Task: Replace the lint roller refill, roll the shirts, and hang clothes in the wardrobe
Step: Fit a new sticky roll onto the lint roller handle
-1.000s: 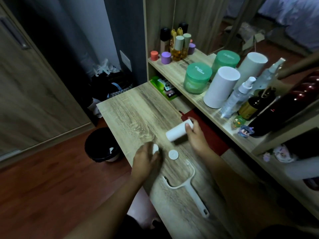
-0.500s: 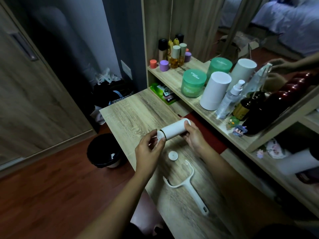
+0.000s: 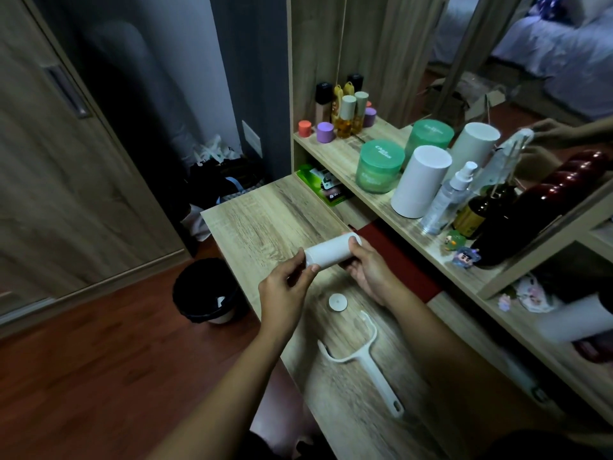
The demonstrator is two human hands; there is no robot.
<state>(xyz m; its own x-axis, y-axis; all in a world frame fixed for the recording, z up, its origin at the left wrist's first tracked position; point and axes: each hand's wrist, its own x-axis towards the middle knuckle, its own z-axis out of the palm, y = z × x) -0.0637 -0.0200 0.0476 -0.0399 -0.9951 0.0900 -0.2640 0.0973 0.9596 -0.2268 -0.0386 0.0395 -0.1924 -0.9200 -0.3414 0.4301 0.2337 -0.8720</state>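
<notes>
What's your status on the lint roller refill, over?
Left hand pinches near end of refill roll, right hand holds far end. Handle and round cap lie on desk, unattached.

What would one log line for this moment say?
stage: refill swap | white roll: held above desk | left hand: pinches one end | right hand: grips other end | round cap, bare handle: lying on desk

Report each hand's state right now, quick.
Left hand: pinches one end of the white refill roll.
Right hand: grips the same roll at its other end.
</notes>
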